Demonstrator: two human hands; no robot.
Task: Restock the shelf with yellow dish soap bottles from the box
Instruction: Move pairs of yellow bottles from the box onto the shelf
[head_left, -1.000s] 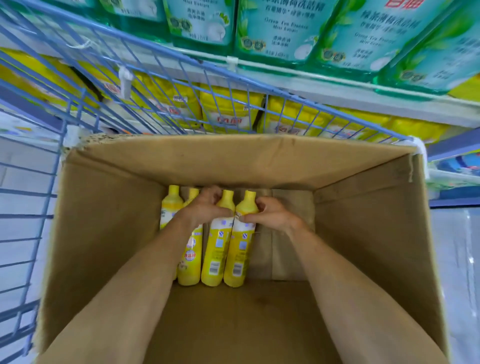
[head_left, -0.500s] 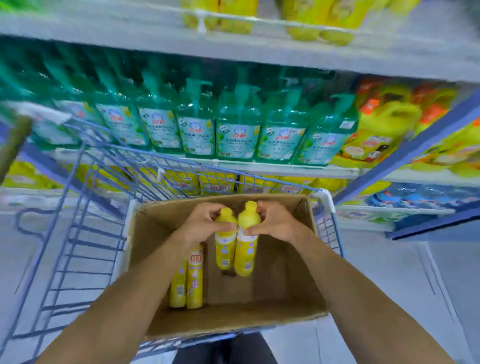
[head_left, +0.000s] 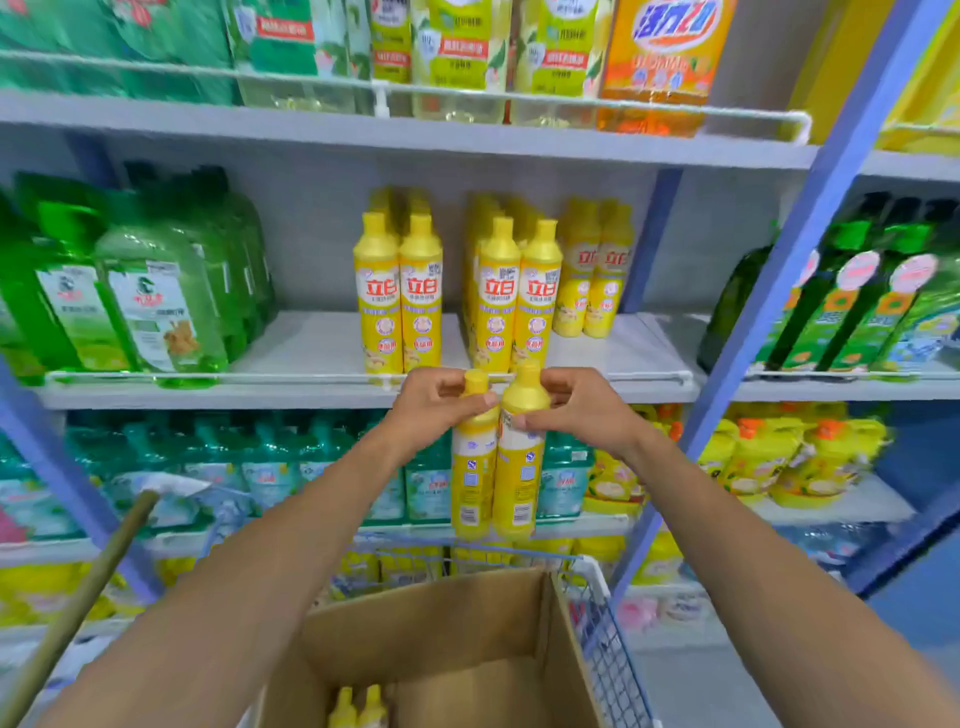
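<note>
Head view: two bottles (head_left: 514, 478) hang upright, touching, just below the shelf (head_left: 311, 353). Our left hand (head_left: 436, 410) grips one neck, our right hand (head_left: 576, 410) the other. Long axes vertical; shelf lies up and ahead, both hands equally near. Box (head_left: 441, 634) well below the shelf.

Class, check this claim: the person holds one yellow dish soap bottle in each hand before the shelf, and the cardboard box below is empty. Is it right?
No: the cardboard box holds two yellow bottles, as the head view shows. The left hand and the right hand do each hold one dish soap bottle.
</note>
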